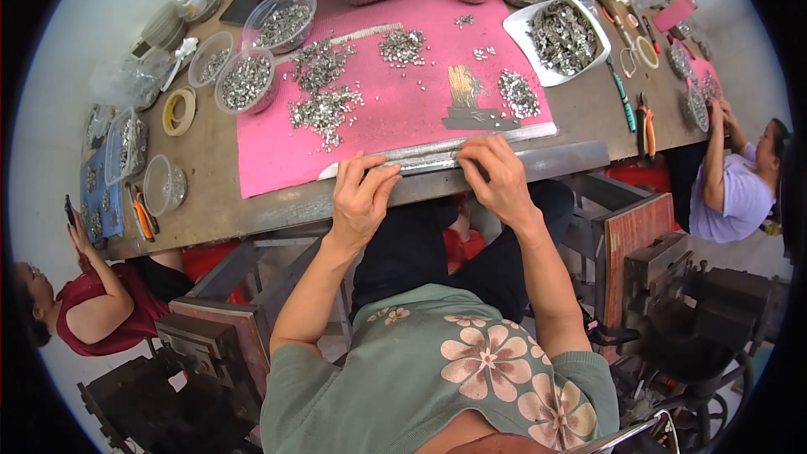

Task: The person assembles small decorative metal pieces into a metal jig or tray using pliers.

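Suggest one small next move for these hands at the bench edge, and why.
I'd lightly nudge the shiny metal strip straight with the right hand while the left hand steadies it. The fingertips of both are at the strip, one hand on each side of its visible stretch, and the loose metal pieces lie beyond on the pink cloth.

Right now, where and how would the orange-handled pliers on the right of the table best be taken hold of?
Probably by the handles of the pliers, with the right hand coming from the near edge of the table: the handles point toward that edge, the narrow head away, and a green tool lies to their left.
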`<action>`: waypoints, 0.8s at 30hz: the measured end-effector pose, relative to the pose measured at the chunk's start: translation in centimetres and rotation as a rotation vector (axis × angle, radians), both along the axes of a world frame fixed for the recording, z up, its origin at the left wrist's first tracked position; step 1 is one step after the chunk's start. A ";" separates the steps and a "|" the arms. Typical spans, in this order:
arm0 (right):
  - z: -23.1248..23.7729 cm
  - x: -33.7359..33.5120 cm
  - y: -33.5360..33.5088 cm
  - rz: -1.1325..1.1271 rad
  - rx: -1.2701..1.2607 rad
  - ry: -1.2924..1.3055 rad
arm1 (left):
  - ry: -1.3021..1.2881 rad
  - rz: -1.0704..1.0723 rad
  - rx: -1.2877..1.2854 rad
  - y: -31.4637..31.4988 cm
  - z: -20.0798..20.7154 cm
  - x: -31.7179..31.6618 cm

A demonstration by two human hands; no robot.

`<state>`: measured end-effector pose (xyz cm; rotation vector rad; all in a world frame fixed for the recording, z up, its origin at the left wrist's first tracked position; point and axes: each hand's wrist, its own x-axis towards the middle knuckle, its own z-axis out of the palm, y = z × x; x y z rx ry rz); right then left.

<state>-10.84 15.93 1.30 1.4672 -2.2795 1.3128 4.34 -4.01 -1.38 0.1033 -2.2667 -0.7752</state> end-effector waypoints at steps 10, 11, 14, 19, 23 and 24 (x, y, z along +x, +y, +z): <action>0.4 -1.4 0.8 0.065 0.069 0.028 | -0.217 -0.033 -0.001 -0.7 2.1 0.5; 0.9 -2.3 -0.1 0.040 0.050 0.046 | -0.230 -0.054 -0.008 -1.4 2.3 -0.1; 1.3 -6.2 -4.1 0.007 0.039 0.008 | -0.145 -0.014 -0.158 -4.4 2.9 -4.4; -1.7 -13.2 -12.7 -0.088 0.070 0.011 | -0.054 0.010 -0.199 -10.0 1.1 -14.8; -2.5 -14.2 -15.7 -0.151 0.151 0.158 | -0.138 0.078 -0.174 -10.3 0.4 -18.7; -2.6 -14.5 -15.9 -0.151 0.153 0.158 | -0.217 0.063 -0.177 -10.5 0.1 -19.2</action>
